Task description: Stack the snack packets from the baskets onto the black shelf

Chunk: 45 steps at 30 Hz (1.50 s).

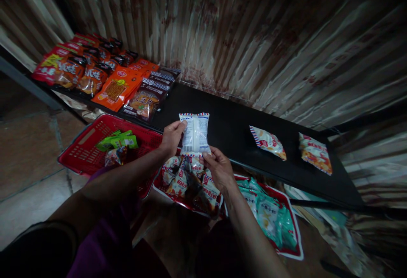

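Note:
Between both hands is a white snack bag [196, 134] with red and blue striped ends, its printed back and barcode facing me. My left hand [172, 138] pinches its left edge, thumb on top. The lower right corner is gripped by my right hand [218, 165]. Below the bag, a red basket with a white rim [187, 205] holds several similar striped snack bags [178, 182]. On the black shelf [222, 121] to the right lie two more striped bags, one nearer [268, 142] and one farther right [316, 153], fronts up.
Red and black snack packs [68, 68], orange packs [119, 85] and brown packs [148, 98] fill the shelf's left end. A red basket [82, 142] holds green packets [119, 140]; another basket holds teal bags [269, 212]. A pleated curtain [203, 36] hangs behind the shelf.

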Available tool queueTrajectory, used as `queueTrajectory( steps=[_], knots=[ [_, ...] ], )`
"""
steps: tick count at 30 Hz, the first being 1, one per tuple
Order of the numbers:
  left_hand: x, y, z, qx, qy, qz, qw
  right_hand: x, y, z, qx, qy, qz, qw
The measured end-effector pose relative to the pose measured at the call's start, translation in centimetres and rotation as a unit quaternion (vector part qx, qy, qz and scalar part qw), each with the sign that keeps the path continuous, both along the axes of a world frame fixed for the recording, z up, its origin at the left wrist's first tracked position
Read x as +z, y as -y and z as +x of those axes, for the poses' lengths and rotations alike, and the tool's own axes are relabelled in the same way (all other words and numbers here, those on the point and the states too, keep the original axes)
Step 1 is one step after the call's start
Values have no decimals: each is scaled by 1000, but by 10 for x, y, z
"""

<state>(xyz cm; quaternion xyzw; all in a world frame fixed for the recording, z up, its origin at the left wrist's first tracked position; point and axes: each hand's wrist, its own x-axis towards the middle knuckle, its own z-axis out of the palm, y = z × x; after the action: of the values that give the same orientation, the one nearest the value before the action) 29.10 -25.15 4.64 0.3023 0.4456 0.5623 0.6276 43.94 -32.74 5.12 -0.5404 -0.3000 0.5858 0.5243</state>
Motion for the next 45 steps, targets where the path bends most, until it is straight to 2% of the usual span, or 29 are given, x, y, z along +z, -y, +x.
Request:
queueTrajectory(
  steps=[4,9,14,19,22,24,27,30,33,36,40,45],
  knots=[
    [6,-2,-2,-13,32,7,999,1,0,-1,1,-21,-4,1000],
    [13,5,-3,-112,56,-18,992,1,-4,2,-67,-52,8,996],
    [8,19,2,-179,76,-10,981,-1,-9,3,-110,-53,18,992],
    [-2,25,7,-179,73,35,980,-11,-10,4,-108,-14,28,994],
    [-5,25,10,-170,63,51,982,-14,-11,5,-108,92,59,988],
    [-7,24,13,-158,44,66,984,-11,-11,6,-123,220,105,962],
    [-11,23,16,-134,-17,104,985,-2,-11,4,-123,392,195,891],
    [-14,23,16,-111,-123,149,975,3,-11,0,-95,462,254,844],
    [-13,27,14,-81,-233,197,949,1,-12,-3,-75,462,267,842],
    [-6,32,12,-63,-329,269,903,0,-12,-5,-55,402,242,881],
    [7,42,7,-86,-422,369,823,3,-9,-8,-19,263,206,942],
    [13,49,5,-106,-510,424,741,5,-7,-10,-15,143,216,966]
  ],
)
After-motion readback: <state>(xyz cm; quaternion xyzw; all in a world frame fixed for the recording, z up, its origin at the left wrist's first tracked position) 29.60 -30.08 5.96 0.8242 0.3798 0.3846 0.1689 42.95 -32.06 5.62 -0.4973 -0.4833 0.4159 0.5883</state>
